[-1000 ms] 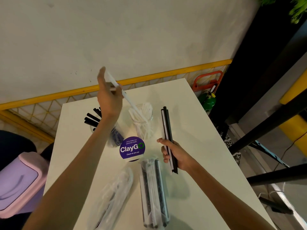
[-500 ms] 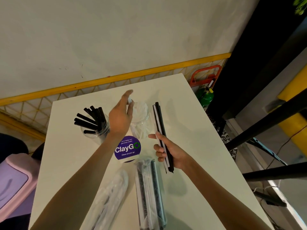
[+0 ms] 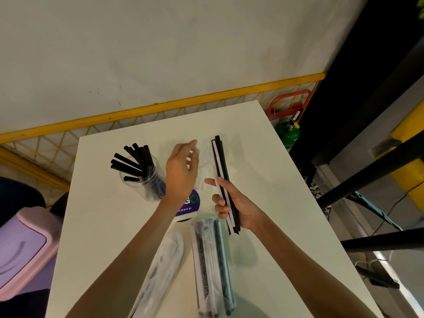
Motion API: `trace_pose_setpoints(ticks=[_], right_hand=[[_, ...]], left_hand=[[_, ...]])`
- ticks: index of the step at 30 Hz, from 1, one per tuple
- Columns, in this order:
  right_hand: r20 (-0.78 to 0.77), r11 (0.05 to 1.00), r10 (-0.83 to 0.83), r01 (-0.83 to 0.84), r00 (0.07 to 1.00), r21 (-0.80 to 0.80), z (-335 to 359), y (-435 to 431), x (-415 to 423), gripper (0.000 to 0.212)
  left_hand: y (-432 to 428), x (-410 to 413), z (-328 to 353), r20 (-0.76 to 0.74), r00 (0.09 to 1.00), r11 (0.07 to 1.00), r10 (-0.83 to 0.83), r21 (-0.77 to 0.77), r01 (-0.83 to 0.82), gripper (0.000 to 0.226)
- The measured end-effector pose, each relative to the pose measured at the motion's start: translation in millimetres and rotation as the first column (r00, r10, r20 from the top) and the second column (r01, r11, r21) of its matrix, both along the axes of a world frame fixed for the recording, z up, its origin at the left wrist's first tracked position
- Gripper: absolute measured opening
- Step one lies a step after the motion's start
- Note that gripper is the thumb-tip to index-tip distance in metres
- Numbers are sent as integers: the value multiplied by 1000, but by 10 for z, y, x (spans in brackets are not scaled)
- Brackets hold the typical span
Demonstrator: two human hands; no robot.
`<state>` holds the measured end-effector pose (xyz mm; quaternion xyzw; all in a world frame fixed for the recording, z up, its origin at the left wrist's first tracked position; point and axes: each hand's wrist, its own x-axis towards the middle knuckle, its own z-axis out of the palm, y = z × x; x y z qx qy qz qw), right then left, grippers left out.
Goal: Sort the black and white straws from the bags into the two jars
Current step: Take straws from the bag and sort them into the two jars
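Observation:
A clear jar [image 3: 140, 177] at the table's left holds several black straws. A second clear jar [image 3: 205, 161] stands to its right, mostly hidden behind my left hand [image 3: 182, 168], which hovers over it with fingers loosely spread and nothing in them. My right hand [image 3: 236, 205] grips a small bundle of black and white straws [image 3: 221, 161] that points away from me. Two plastic bags lie near me: one with mixed black and white straws [image 3: 212, 267], and a flatter, crumpled one [image 3: 160, 269] to its left.
A round purple sticker [image 3: 191, 203] sits on the white table [image 3: 263, 180] between the jars and the bags. A pink and purple bin [image 3: 20, 249] stands left of the table. A green extinguisher [image 3: 288, 134] stands off the far right corner.
My left hand lowered a white straw towards the right jar and now holds nothing above it. My right hand kept its bundle and barely moved.

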<state>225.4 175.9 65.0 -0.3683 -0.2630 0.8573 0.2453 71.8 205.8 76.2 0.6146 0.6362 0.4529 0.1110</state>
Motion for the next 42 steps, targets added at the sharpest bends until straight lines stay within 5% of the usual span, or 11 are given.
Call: trace_pose_setpoints(ticks=[6,14,21,30,33,36,39,42], right_hand=[[-2,997,71,-71,997,23,47,-54,-46,30],[71,998,52,-53,996,15,79,-125,17,30],[113,999,42,-42,993,-3,106,-99,58,25],[142,998,19,-28,990,59,98,-48,64,20],[172,996,-2,-14,985,90,63,-28,92,20],[201,993,-41,18,979,113,31,3,132,20],[190,993,-75,55,979,104,14,30,136,20],[169,992,-88,71,982,103,17,51,121,20]], left_hand=[[-132,172,-6,559,827,905,59,-379,191,25],[-148,114,101,697,703,833,140,-467,297,6],[-75,26,247,640,759,760,115,-549,347,7],[69,-48,426,593,796,803,122,-530,272,6],[253,-248,619,481,866,923,140,-380,62,20],[411,-430,864,364,922,991,128,-74,-109,40],[474,-479,1029,207,972,975,107,168,-143,50],[464,-399,979,62,997,974,41,219,-54,52]])
